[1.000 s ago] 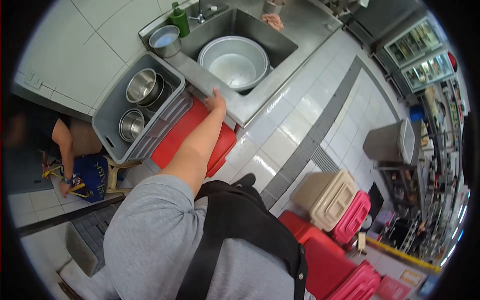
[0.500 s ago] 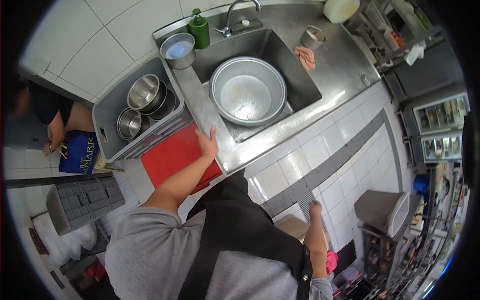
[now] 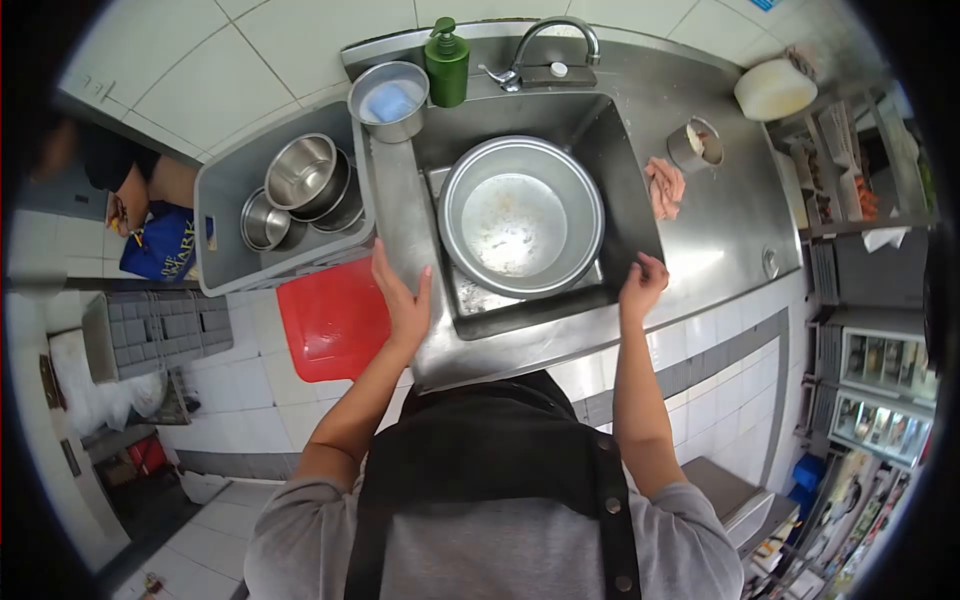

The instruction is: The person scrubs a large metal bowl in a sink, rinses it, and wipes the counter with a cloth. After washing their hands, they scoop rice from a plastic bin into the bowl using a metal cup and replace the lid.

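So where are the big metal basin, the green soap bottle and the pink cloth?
big metal basin (image 3: 520, 225), head view, on its inner bottom.
green soap bottle (image 3: 447, 70), head view, on its body.
pink cloth (image 3: 665, 187), head view, on its middle.

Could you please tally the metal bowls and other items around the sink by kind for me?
Large round metal basin in the sink: 1
Smaller steel bowls in the grey plastic crate: 2 clearly visible
Steel bowl holding something blue: 1
Green soap pump bottle: 1
Small metal cup: 1
Pink cloth: 1
Total: 7
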Demonstrator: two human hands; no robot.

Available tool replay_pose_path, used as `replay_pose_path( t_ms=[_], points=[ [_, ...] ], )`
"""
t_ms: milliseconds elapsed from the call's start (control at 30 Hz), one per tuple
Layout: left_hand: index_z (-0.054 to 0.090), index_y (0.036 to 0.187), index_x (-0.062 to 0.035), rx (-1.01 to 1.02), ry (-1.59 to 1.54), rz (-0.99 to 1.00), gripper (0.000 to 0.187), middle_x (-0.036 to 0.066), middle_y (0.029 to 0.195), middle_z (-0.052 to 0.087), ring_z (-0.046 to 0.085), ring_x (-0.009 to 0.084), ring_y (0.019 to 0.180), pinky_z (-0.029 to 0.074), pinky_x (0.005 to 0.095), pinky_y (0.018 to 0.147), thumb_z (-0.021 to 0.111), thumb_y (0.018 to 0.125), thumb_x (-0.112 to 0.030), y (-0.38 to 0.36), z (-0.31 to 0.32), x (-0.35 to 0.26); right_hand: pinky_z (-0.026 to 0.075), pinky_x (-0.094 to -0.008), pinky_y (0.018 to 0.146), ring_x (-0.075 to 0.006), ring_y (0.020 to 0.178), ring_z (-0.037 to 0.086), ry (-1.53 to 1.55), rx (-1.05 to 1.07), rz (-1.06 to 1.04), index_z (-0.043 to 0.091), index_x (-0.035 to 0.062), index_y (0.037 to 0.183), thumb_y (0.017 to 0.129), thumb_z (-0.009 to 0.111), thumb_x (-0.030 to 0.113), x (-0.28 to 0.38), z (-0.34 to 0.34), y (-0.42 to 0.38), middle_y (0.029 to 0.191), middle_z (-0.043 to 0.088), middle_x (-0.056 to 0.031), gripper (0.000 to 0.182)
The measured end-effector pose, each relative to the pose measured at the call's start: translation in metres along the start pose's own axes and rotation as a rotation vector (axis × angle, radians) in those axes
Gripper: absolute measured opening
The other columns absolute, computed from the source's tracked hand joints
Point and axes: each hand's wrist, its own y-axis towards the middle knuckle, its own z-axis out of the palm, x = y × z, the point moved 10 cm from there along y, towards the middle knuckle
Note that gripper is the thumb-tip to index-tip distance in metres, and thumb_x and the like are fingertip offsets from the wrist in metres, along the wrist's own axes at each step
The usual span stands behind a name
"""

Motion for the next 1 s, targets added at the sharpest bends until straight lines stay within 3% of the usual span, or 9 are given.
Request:
replay_pose_path(
  t_ms=[67,200,233,367,467,700,867,900,1000],
  points=[
    [0.016,0.148,0.0006,-0.075,-0.129,0.0,0.076,0.024,0.147,0.028,0.03,0.0377,0.137,0.027,0.0485,0.111,0.062,0.091,-0.021,0.012,0.01,-0.022,0.048,-0.0323,0.083,-0.0254,0.106,0.053,0.066,0.157,0.059,0.064,0.0063,0.111,0.082,0.062,0.002,-0.004,0.043,0.037,0.121,0.048,-0.0142,0.029],
    [0.03,0.144,-0.0012,-0.032,-0.226,-0.072,0.062,0.018,0.144,0.037,0.036,0.0309,0.135,0.032,0.0453,0.108,0.061,0.092,-0.014,0.022,0.054,-0.052,0.026,-0.0469,0.113,-0.0432,0.137,0.029,-0.032,0.466,-0.275,0.04,-0.001,0.138,0.082,0.065,0.008,0.021,0.14,0.111,0.145,0.032,-0.0258,0.063],
    [0.032,0.141,0.0007,-0.019,-0.225,-0.096,0.059,0.02,0.141,0.04,0.04,0.0333,0.131,0.034,0.0439,0.106,0.061,0.091,-0.012,0.017,0.067,-0.06,0.021,-0.048,0.115,-0.044,0.142,0.018,-0.107,0.526,-0.362,0.022,-0.0052,0.146,0.083,0.066,0.014,0.021,0.165,0.133,0.151,0.021,-0.0291,0.079],
    [0.04,0.135,0.0028,0.204,-0.176,-0.084,0.053,0.023,0.131,0.048,0.047,0.0377,0.123,0.037,0.0404,0.104,0.063,0.087,-0.008,-0.006,0.129,-0.089,0.017,-0.0494,0.117,-0.0416,0.144,0.014,-0.479,0.419,-0.246,0.006,-0.009,0.148,0.088,0.063,0.042,-0.008,0.23,0.245,0.153,0.012,-0.033,0.096],
    [0.042,0.133,0.0025,0.276,-0.115,-0.082,0.053,0.023,0.129,0.049,0.047,0.0387,0.121,0.038,0.0412,0.104,0.064,0.086,-0.007,-0.027,0.163,-0.11,0.015,-0.0471,0.117,-0.04,0.144,0.014,-0.61,0.398,-0.215,0.007,-0.0075,0.148,0.088,0.06,0.046,-0.004,0.255,0.292,0.153,0.011,-0.0314,0.097],
    [0.041,0.135,0.0001,0.308,-0.038,-0.186,0.057,0.022,0.129,0.049,0.047,0.039,0.121,0.039,0.0419,0.104,0.065,0.084,-0.005,-0.046,0.181,-0.113,0.014,-0.0433,0.119,-0.0366,0.145,0.014,-0.681,0.598,-0.333,0.006,-0.0065,0.149,0.087,0.063,0.03,0.005,0.32,0.342,0.155,0.014,-0.0266,0.091],
    [0.04,0.136,0.0003,0.352,-0.01,-0.265,0.058,0.023,0.127,0.048,0.048,0.04,0.118,0.041,0.0413,0.101,0.065,0.084,-0.005,-0.046,0.182,-0.076,0.018,-0.0409,0.118,-0.0323,0.143,0.023,-0.729,0.548,-0.875,0.006,-0.0038,0.15,0.088,0.056,0.013,0.006,0.332,0.291,0.155,0.019,-0.0237,0.082],
    [0.04,0.136,0.0006,0.349,0.004,-0.276,0.058,0.023,0.126,0.048,0.048,0.0406,0.117,0.041,0.0414,0.101,0.065,0.084,-0.006,-0.043,0.182,-0.068,0.021,-0.0403,0.117,-0.0337,0.141,0.028,-0.424,0.884,-0.628,0.005,-0.0021,0.15,0.087,0.056,0.011,-0.018,0.339,0.264,0.152,0.023,-0.0262,0.083],
    [0.041,0.134,0.0014,0.342,0.037,-0.334,0.058,0.024,0.124,0.049,0.049,0.0419,0.116,0.042,0.0426,0.1,0.067,0.083,-0.008,-0.044,0.184,-0.03,0.026,-0.0401,0.115,-0.0372,0.139,0.031,-0.071,1.548,-0.488,0.013,0.0058,0.152,0.082,0.065,0.011,-0.042,0.305,0.093,0.151,0.028,-0.0262,0.087]
  ],
)
